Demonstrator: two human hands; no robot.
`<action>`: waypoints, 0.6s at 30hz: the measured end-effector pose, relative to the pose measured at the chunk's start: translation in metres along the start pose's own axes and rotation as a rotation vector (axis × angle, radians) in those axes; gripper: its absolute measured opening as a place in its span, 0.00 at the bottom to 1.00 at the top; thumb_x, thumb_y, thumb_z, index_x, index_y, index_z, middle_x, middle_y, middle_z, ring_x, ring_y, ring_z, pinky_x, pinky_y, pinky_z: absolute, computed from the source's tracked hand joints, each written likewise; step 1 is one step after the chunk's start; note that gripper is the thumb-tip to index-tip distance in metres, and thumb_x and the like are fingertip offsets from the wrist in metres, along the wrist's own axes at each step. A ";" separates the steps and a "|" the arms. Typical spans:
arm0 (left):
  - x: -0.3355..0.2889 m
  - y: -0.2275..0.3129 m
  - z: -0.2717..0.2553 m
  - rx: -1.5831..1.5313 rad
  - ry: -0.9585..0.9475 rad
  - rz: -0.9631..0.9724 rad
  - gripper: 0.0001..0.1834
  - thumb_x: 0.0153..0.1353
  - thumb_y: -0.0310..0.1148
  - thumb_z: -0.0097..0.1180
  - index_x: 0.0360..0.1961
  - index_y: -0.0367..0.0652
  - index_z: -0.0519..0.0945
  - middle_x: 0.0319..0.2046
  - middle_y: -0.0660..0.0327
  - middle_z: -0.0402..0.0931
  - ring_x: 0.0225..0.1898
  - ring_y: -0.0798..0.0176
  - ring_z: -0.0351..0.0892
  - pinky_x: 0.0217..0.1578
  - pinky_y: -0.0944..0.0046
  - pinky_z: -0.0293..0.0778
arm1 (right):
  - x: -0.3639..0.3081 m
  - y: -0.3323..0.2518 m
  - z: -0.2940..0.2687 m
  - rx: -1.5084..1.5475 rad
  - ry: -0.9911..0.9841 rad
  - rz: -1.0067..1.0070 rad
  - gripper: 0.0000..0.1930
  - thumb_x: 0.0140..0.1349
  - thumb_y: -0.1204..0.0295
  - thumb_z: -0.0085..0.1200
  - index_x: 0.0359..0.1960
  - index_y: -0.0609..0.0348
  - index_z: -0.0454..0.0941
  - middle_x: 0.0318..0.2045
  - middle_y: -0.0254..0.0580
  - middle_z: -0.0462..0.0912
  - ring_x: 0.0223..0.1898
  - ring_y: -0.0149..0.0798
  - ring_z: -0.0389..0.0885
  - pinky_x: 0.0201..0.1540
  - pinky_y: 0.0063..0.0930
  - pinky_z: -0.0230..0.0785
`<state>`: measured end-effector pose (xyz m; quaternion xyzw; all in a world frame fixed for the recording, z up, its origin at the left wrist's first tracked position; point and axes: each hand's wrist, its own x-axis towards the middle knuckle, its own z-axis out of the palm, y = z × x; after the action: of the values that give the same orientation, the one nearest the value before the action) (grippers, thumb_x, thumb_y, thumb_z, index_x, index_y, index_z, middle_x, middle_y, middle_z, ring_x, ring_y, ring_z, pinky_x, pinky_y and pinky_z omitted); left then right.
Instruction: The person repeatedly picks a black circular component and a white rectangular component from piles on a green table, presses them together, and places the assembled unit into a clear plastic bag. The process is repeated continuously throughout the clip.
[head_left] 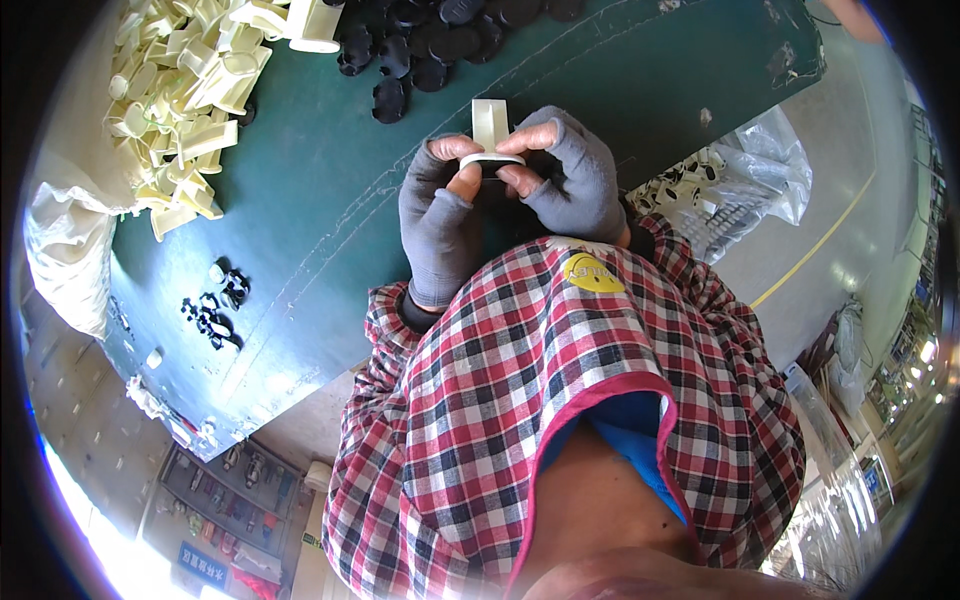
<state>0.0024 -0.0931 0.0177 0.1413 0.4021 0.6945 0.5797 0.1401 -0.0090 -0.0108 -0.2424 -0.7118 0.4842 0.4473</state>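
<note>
My left hand (440, 225) and my right hand (578, 175), both in grey fingerless gloves, pinch one cream plastic part (489, 122) between thumbs and fingers. Its flat stem points away from me, and its wide rounded end lies toward me between my fingertips. A dark piece (489, 169), which looks like a black cap, shows against the underside of that end; how it sits there is partly hidden by my thumbs. Beyond my hands, several loose black round caps (390, 100) lie on the green table (330, 150).
A heap of similar cream parts (190, 75) covers the far left, beside a white sack (70, 250). Small black pieces (215, 310) lie at the near left. On the right, a clear plastic bag (765, 170) holds cream and black parts. A bit of a person's skin (858, 18) shows at the far right.
</note>
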 end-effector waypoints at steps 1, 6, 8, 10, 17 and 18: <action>-0.001 0.000 0.001 0.024 0.008 0.001 0.12 0.67 0.28 0.57 0.49 0.36 0.77 0.41 0.60 0.79 0.42 0.66 0.79 0.47 0.65 0.74 | -0.001 -0.001 0.000 0.029 0.014 0.014 0.11 0.60 0.76 0.67 0.42 0.59 0.78 0.35 0.41 0.81 0.36 0.37 0.85 0.40 0.27 0.78; -0.003 0.000 0.002 0.344 0.064 0.082 0.09 0.65 0.23 0.61 0.46 0.36 0.79 0.38 0.67 0.77 0.38 0.75 0.73 0.42 0.74 0.69 | -0.002 -0.007 0.000 0.061 0.023 0.098 0.09 0.63 0.73 0.64 0.41 0.59 0.78 0.34 0.39 0.80 0.35 0.35 0.84 0.38 0.27 0.77; -0.001 0.001 0.000 0.453 0.054 0.126 0.08 0.65 0.22 0.61 0.45 0.36 0.80 0.38 0.67 0.77 0.38 0.75 0.74 0.42 0.74 0.69 | -0.003 -0.009 -0.001 0.049 0.034 0.121 0.08 0.64 0.73 0.63 0.40 0.60 0.78 0.33 0.39 0.80 0.34 0.34 0.84 0.38 0.26 0.77; 0.000 0.002 -0.003 0.487 0.063 0.139 0.07 0.64 0.22 0.62 0.43 0.36 0.80 0.37 0.67 0.76 0.38 0.74 0.74 0.42 0.73 0.70 | -0.004 -0.009 0.002 0.067 0.042 0.140 0.07 0.64 0.74 0.63 0.39 0.60 0.78 0.33 0.39 0.80 0.33 0.33 0.83 0.37 0.26 0.77; -0.002 0.000 -0.010 0.614 -0.066 0.190 0.11 0.66 0.28 0.65 0.47 0.35 0.80 0.43 0.61 0.78 0.41 0.71 0.76 0.43 0.71 0.73 | -0.016 -0.011 -0.021 0.084 -0.041 0.249 0.05 0.63 0.77 0.62 0.39 0.60 0.80 0.32 0.38 0.79 0.31 0.31 0.81 0.31 0.26 0.73; -0.002 0.004 -0.010 0.735 -0.128 0.230 0.13 0.66 0.29 0.65 0.48 0.35 0.80 0.45 0.60 0.78 0.42 0.70 0.77 0.44 0.71 0.73 | -0.015 -0.012 -0.036 0.028 -0.084 0.236 0.06 0.62 0.78 0.62 0.39 0.60 0.80 0.32 0.38 0.79 0.31 0.30 0.80 0.31 0.26 0.72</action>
<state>-0.0065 -0.0985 0.0150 0.4267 0.5685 0.5546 0.4327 0.1802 -0.0085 -0.0013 -0.2976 -0.6896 0.5531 0.3605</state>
